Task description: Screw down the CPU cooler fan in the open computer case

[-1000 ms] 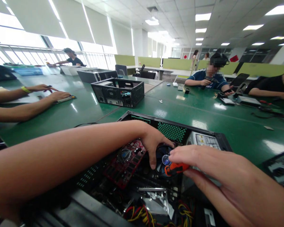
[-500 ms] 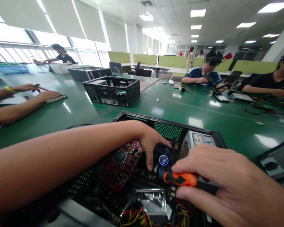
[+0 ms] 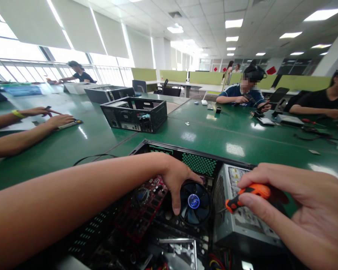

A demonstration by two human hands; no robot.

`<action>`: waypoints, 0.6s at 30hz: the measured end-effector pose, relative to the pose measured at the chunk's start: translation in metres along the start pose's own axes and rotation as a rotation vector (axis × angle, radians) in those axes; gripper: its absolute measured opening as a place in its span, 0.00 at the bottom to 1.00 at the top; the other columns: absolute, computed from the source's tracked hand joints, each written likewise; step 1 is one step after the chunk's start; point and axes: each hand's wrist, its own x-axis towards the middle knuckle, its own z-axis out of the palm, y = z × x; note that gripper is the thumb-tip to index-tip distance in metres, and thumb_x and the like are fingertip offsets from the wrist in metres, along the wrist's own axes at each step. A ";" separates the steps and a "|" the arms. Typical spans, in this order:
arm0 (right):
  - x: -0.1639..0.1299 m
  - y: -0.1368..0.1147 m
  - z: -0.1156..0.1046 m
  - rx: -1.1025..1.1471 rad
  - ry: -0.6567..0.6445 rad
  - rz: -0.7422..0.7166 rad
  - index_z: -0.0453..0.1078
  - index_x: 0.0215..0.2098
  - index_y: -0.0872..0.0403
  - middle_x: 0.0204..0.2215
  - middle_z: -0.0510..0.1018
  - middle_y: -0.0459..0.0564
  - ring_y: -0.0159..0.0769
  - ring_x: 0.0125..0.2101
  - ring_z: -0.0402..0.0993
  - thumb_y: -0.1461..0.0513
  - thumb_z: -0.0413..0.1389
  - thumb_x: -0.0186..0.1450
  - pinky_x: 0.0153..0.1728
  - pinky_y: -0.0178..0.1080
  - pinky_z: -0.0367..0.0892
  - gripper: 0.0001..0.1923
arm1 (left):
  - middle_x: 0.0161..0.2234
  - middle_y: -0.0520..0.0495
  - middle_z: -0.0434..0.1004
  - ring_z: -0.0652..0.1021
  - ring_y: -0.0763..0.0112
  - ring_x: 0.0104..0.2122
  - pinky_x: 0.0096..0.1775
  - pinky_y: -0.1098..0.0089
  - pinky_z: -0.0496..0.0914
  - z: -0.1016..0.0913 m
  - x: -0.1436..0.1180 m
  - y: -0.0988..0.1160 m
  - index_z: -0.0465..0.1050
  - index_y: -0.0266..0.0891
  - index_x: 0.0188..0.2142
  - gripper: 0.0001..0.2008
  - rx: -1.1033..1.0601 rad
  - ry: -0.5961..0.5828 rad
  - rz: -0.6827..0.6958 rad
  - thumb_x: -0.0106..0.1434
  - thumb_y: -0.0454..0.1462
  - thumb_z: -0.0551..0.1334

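Head view of an opened computer case [image 3: 169, 150] lying on a green surface [image 3: 242, 135]. The left hand [image 3: 176, 178] reaches into the case from the left, its grip spread open and holding nothing; the thumb rests on the left edge of a round cooling fan [image 3: 195, 204] with a blue hub, and the other fingers lie over the fan's upper rim. Just left of the fan sits a red circuit board [image 3: 146, 204], partly hidden under the left forearm. The right hand [image 3: 301, 210] hovers over the grey power supply [image 3: 242, 221] in the case's right part, its grip closed around a screwdriver [image 3: 248, 195] with an orange and black handle; thumb and forefinger pinch the handle, whose tip end points left towards the fan and is well clear of it. The shaft cannot be made out. Farther along the surface stands a second open case [image 3: 135, 114]. At the left edge, another person's two forearms [image 3: 25, 127] rest on the surface. Two more people sit at the far right side.
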 end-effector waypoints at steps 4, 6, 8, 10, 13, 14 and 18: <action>0.012 -0.005 0.002 0.068 -0.022 -0.056 0.78 0.43 0.45 0.34 0.85 0.46 0.37 0.29 0.84 0.58 0.58 0.77 0.27 0.36 0.75 0.06 | 0.71 0.45 0.74 0.74 0.48 0.70 0.69 0.61 0.67 0.002 0.003 -0.003 0.61 0.44 0.78 0.64 -0.022 0.014 0.050 0.43 0.44 0.82; 0.011 -0.005 0.006 0.112 -0.083 -0.042 0.79 0.42 0.45 0.33 0.85 0.49 0.40 0.31 0.83 0.58 0.59 0.75 0.29 0.37 0.77 0.06 | 0.71 0.44 0.75 0.74 0.46 0.69 0.68 0.60 0.68 0.005 0.005 -0.005 0.61 0.44 0.78 0.65 -0.020 0.036 0.056 0.42 0.44 0.82; 0.004 -0.002 0.011 0.119 -0.097 -0.007 0.81 0.42 0.45 0.32 0.85 0.50 0.44 0.32 0.83 0.55 0.62 0.73 0.31 0.39 0.78 0.06 | 0.70 0.44 0.76 0.74 0.45 0.69 0.67 0.59 0.69 0.007 0.006 -0.007 0.61 0.44 0.78 0.65 -0.017 0.051 0.051 0.42 0.45 0.82; -0.008 0.003 0.015 0.100 -0.081 0.016 0.82 0.43 0.45 0.31 0.84 0.51 0.46 0.33 0.83 0.51 0.64 0.71 0.32 0.41 0.79 0.09 | 0.69 0.45 0.77 0.74 0.45 0.69 0.67 0.59 0.70 0.008 0.006 -0.008 0.61 0.45 0.78 0.64 -0.021 0.044 0.050 0.42 0.45 0.82; -0.023 0.010 0.018 0.076 -0.070 0.021 0.83 0.43 0.45 0.30 0.84 0.51 0.46 0.32 0.83 0.48 0.64 0.71 0.33 0.42 0.79 0.12 | 0.70 0.45 0.76 0.75 0.46 0.68 0.67 0.60 0.69 0.009 0.004 -0.007 0.62 0.45 0.78 0.63 -0.009 0.033 0.035 0.43 0.44 0.81; -0.025 0.011 0.018 0.071 -0.072 0.021 0.83 0.43 0.45 0.30 0.83 0.51 0.46 0.32 0.83 0.47 0.63 0.71 0.33 0.42 0.79 0.13 | 0.70 0.44 0.75 0.76 0.46 0.68 0.68 0.60 0.68 0.009 0.003 -0.007 0.61 0.44 0.78 0.63 0.001 0.030 0.026 0.44 0.45 0.81; -0.017 0.006 0.020 0.058 -0.078 0.026 0.82 0.42 0.45 0.30 0.83 0.50 0.45 0.30 0.82 0.47 0.63 0.71 0.31 0.41 0.78 0.13 | 0.72 0.40 0.73 0.76 0.46 0.68 0.68 0.61 0.68 0.009 0.003 -0.009 0.59 0.40 0.79 0.66 0.025 0.016 -0.003 0.43 0.45 0.81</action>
